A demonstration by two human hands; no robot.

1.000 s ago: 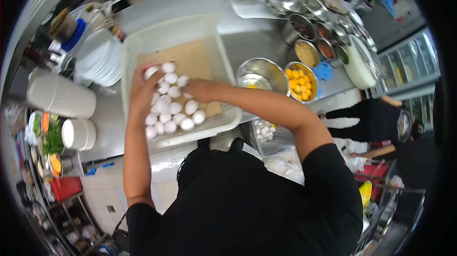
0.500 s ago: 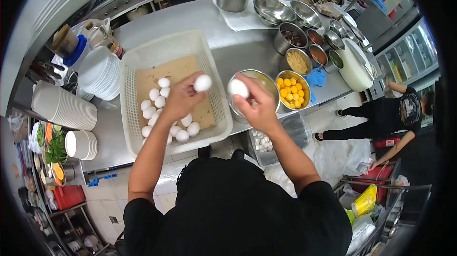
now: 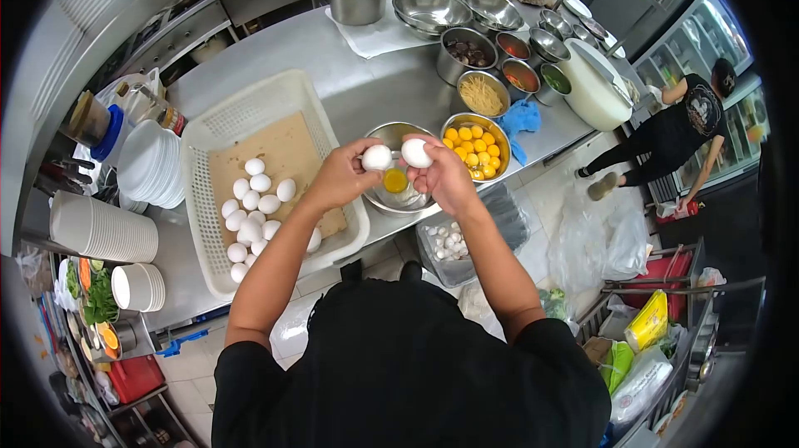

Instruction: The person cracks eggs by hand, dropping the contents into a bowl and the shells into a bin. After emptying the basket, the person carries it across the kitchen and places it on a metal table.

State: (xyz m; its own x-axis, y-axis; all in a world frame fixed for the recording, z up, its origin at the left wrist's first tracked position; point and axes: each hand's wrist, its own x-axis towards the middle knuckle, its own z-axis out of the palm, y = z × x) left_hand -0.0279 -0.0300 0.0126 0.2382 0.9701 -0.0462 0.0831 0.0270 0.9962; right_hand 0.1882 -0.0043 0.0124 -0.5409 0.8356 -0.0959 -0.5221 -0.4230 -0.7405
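Observation:
My left hand (image 3: 343, 175) is closed around a white egg (image 3: 377, 157). Another white egg (image 3: 418, 153) is gripped in my right hand (image 3: 450, 181). The two eggs are side by side, close together, over a round metal bowl (image 3: 391, 205). Just below them a yellow yolk (image 3: 394, 181) shows within the bowl's outline. To the left, a white perforated plastic basket (image 3: 196, 190) lined with cardboard holds several loose eggs (image 3: 251, 216). Right of the bowl stands a metal pot (image 3: 503, 166) full of yolks (image 3: 475, 148).
Beneath the counter edge is a clear bin (image 3: 508, 227) with eggshells (image 3: 447, 241). Metal pots of food (image 3: 481, 95) and a blue cloth (image 3: 521, 119) line the right. Stacked plates (image 3: 151, 163) and white tubs (image 3: 104, 229) stand left. A person (image 3: 678, 127) in black is at far right.
Both hands have come together over the bowl, the left moving right from above the basket with its egg. A yolk now shows below the eggs. The camera view has shifted; the person at right has moved.

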